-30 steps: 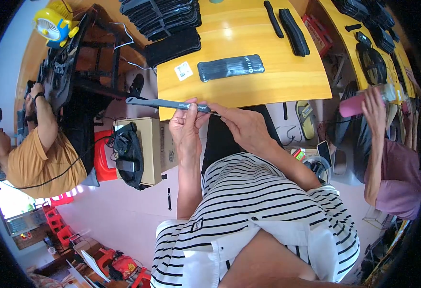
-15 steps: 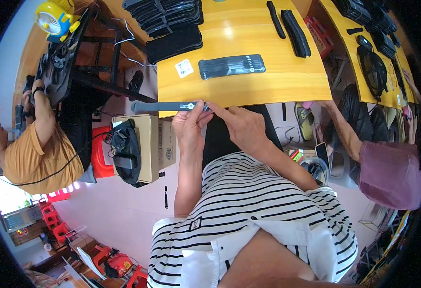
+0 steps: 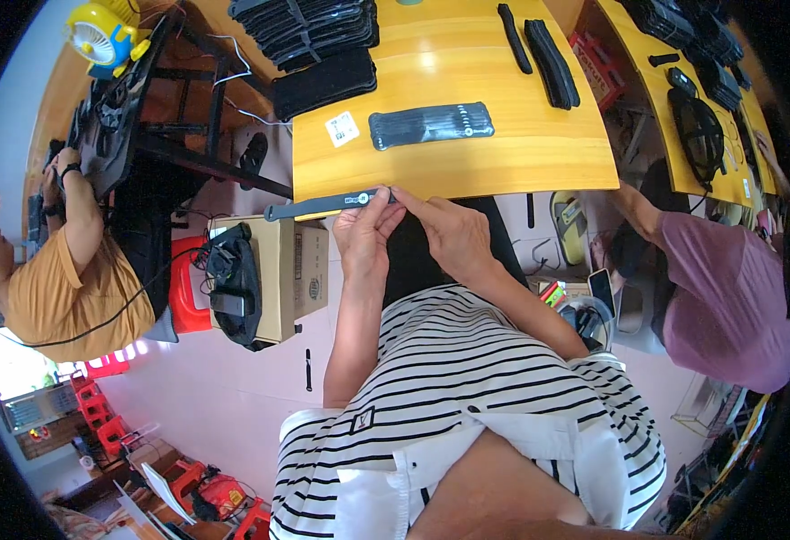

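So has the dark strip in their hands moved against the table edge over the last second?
Barely. The dark strip still lies along the near edge of the yellow table, pinched at its right end by the left hand and right hand.

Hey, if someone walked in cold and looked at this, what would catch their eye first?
Probably the two hands, left hand and right hand, pinching a long dark strap at the near edge of the bright yellow table. Next, the flat black pouch lying mid-table, and the yellow fan at far left.
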Available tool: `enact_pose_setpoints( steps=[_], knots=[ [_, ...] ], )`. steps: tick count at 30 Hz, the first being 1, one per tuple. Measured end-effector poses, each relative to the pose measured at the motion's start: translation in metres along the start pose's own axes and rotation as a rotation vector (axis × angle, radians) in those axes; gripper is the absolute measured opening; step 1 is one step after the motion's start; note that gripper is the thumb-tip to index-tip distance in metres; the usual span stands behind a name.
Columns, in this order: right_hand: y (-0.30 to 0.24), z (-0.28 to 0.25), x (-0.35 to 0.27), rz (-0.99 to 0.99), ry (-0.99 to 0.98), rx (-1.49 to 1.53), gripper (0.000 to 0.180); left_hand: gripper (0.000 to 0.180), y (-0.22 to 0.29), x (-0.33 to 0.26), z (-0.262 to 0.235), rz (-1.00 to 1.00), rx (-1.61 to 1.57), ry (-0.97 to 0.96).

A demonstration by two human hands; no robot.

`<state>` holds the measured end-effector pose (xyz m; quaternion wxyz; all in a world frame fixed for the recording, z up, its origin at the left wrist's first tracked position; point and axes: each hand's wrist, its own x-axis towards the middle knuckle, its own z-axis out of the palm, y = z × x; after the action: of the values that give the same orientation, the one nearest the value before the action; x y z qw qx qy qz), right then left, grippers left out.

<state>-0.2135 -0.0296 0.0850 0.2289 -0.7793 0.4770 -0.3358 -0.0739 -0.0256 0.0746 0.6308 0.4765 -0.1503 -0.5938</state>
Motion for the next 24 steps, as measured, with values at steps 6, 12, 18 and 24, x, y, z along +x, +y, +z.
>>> enact_pose_setpoints(
  steps=[6,12,18,24],
  knots=[
    [0.000,0.007,-0.003,-0.071,0.119,-0.165,0.050,0.014,-0.007,0.001,0.008,0.070,0.012,-0.003],
    [0.014,0.035,-0.008,0.121,0.155,0.309,0.042,0.014,-0.024,0.002,0.016,0.234,0.023,0.111],
    [0.012,0.022,-0.009,0.199,0.086,0.356,0.037,0.015,-0.022,0.002,0.017,0.304,0.130,0.048],
    [0.018,-0.003,0.001,-0.147,0.006,-0.229,0.045,0.015,-0.016,0.004,0.011,0.274,0.145,-0.057]
  ],
)
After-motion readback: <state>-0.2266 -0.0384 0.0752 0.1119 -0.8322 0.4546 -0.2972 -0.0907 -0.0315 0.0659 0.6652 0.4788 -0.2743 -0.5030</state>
